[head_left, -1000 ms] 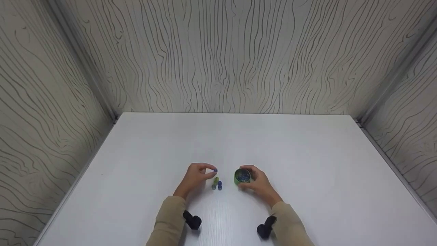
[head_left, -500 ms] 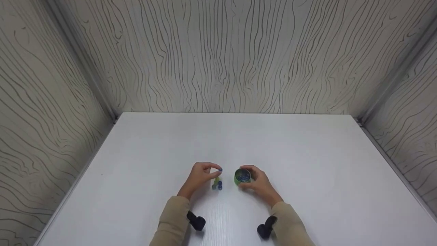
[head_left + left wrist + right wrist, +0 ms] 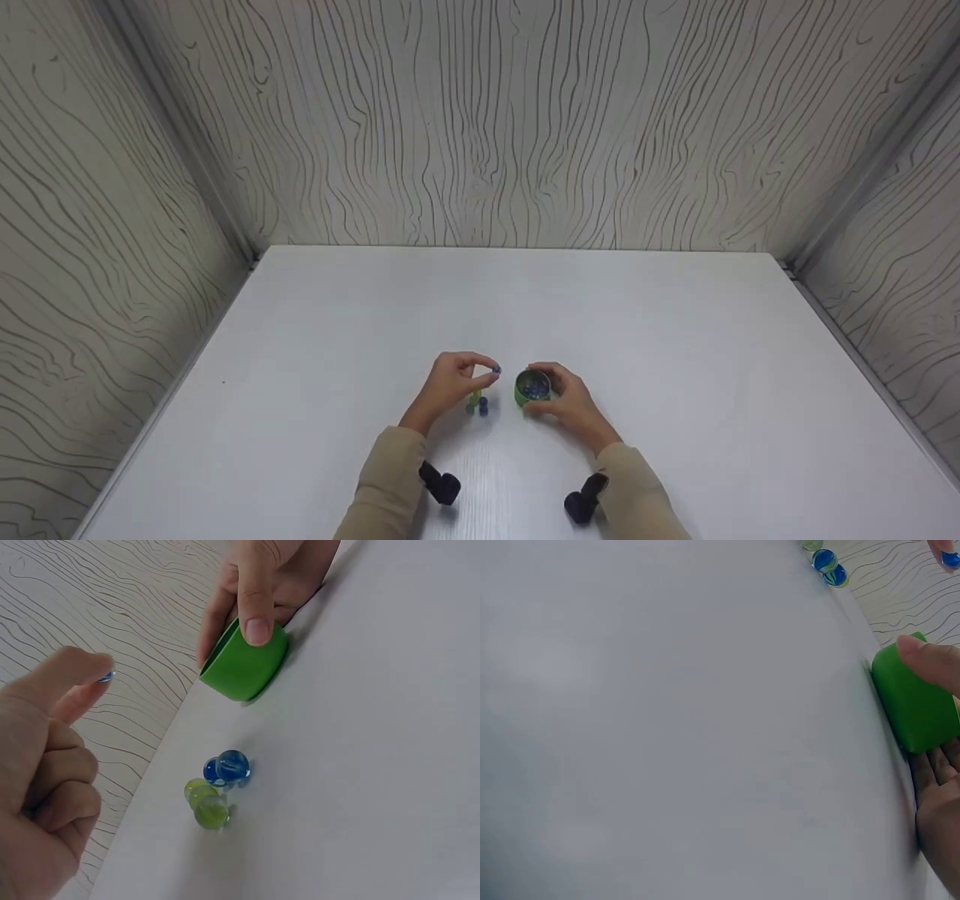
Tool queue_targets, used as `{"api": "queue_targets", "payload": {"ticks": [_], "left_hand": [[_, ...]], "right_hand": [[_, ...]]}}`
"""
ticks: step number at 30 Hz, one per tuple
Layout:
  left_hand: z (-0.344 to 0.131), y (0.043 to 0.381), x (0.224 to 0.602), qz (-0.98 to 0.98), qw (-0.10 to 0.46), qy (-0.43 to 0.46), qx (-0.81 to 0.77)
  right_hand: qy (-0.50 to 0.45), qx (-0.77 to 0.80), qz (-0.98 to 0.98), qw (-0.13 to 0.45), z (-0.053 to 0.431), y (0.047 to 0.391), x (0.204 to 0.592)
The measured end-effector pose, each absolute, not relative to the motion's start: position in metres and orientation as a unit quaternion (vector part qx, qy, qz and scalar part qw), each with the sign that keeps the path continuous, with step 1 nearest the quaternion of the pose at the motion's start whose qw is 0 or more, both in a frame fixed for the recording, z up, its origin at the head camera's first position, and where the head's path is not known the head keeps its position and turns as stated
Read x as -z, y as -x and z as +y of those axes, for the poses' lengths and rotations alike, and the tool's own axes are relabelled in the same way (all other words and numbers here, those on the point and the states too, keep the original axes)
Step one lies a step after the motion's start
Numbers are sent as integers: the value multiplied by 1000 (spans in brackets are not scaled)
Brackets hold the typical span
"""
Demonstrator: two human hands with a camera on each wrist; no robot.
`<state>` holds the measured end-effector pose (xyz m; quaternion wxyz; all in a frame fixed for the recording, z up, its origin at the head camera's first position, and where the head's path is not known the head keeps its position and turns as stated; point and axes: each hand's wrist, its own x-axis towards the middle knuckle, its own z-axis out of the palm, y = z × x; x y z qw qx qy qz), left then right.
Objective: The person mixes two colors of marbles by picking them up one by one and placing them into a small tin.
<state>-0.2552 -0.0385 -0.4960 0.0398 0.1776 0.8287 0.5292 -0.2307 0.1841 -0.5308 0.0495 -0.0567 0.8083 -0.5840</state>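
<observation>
Between thumb and forefinger of my left hand (image 3: pixel 448 386) is a blue glass marble (image 3: pixel 496 370), raised above the table just left of the cup. My right hand (image 3: pixel 568 403) grips a small green cup (image 3: pixel 246 669), thumb on the near side and fingers round the far side. The cup leans a little, its mouth towards the left hand. Several blue marbles (image 3: pixel 535 390) lie inside it. On the table below the left hand sit two blue marbles (image 3: pixel 233 765) and a short row of yellow-green marbles (image 3: pixel 212 812), partly hidden by the hand in the head view.
The white table (image 3: pixel 675 337) reaches to wood-grain patterned panels (image 3: pixel 480 120) at the back and both sides. Black wrist cameras (image 3: pixel 448 489) stick out inward from both beige sleeves (image 3: pixel 386 480).
My left hand has moved right and slightly away from me, carrying the pinched marble closer to the cup. The right hand and the cup have stayed in place.
</observation>
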Motion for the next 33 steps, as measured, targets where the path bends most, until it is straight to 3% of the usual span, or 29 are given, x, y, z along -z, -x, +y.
{"api": "queue_targets", "payload": {"ticks": [33], "left_hand": [[-20, 253, 484, 825, 56, -196, -527]], "right_hand": [[71, 582, 809, 44, 186, 233, 535]]}}
